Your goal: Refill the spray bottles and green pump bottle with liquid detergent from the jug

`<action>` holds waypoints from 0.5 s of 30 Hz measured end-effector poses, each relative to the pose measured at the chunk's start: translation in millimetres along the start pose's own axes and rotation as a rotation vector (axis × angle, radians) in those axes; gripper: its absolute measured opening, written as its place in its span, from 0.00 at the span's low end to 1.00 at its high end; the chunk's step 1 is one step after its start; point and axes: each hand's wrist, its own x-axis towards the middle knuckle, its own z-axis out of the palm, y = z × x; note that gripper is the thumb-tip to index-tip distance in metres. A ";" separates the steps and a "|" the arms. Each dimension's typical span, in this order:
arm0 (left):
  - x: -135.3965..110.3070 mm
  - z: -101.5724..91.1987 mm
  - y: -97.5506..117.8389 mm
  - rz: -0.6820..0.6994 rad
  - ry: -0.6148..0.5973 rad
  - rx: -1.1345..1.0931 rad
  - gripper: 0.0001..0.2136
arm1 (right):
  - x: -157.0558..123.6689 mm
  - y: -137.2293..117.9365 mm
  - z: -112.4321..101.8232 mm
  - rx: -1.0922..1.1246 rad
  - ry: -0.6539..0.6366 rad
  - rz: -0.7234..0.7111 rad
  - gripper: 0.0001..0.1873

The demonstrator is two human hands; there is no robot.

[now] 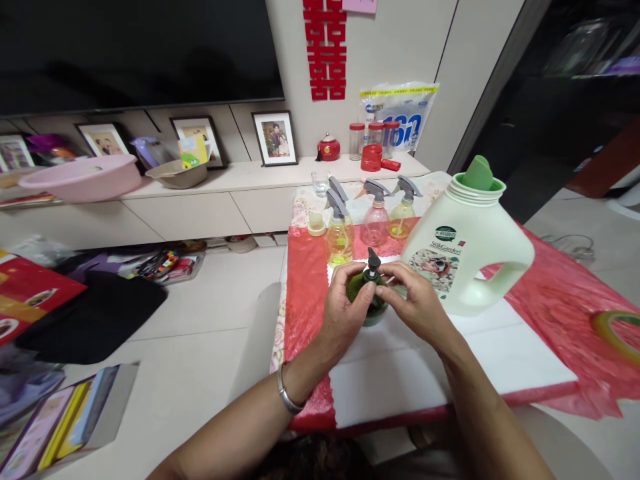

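A dark green pump bottle [372,319] stands on the white sheet [395,373], its black pump head pointing up. My left hand [345,303] wraps round the bottle's left side, thumb against the pump collar. On the other side my right hand [413,293] pinches at the same collar with thumb and fingers. To the right is a large pale green detergent jug [480,247] with a green scoop-like piece [479,175] in its mouth. Behind my hands are a yellow spray bottle [340,243], a pink spray bottle [375,225] and another yellowish spray bottle [403,217].
Red plastic film [306,287] covers the table, with a roll of tape [617,333] at its right edge. A small pale cap [316,225] and a clear glass [320,182] are at the back left. Beyond stands a low cabinet [195,213] carrying photo frames, basins and jars.
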 end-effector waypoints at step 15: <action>2.5 3.2 2.6 0.016 0.019 0.011 0.11 | 0.6 0.6 4.5 -0.023 0.026 -0.053 0.13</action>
